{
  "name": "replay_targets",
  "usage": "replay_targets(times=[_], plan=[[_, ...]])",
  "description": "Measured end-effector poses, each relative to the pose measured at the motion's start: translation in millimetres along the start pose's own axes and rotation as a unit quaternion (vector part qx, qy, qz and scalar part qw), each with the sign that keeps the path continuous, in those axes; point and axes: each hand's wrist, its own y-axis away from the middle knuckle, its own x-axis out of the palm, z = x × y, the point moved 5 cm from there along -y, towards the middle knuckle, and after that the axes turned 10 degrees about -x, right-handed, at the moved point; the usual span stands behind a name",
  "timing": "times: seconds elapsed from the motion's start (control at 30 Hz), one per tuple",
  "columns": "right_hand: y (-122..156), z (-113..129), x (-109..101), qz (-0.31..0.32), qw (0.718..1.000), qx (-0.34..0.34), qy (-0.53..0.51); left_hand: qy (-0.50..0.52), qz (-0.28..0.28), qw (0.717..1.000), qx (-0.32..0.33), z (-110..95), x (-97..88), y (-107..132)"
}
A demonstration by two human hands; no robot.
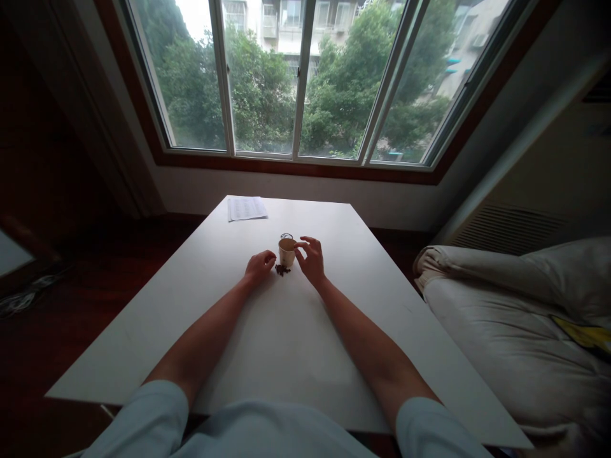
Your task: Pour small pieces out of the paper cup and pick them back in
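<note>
A small tan paper cup [286, 257] stands upright on the white table [296, 337], its mouth facing up. At its right rim is my right hand [311, 257], thumb and forefinger closed on the edge and the other fingers raised. My left hand [260, 263] rests on the tabletop left of the cup with its fingers curled together; anything between them is too small to make out. Just in front of the cup lies a little heap of dark brown bits [282, 270], close to my left fingertips. The inside bottom of the cup is hidden.
Behind the cup sits a small clear, round-rimmed object [286, 236]. Printed papers [247, 208] lie at the far left table corner. A beige sofa [496, 331] stands on the right, and a wide window [296, 83] is beyond the table.
</note>
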Motion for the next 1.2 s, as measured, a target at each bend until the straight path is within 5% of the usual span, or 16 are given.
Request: replay_targets(times=[1.2], plan=[[33,-60,18,0.01,0.988,0.151,-0.031,0.106,-0.086,0.991,-0.014,-11,-11.2,3]])
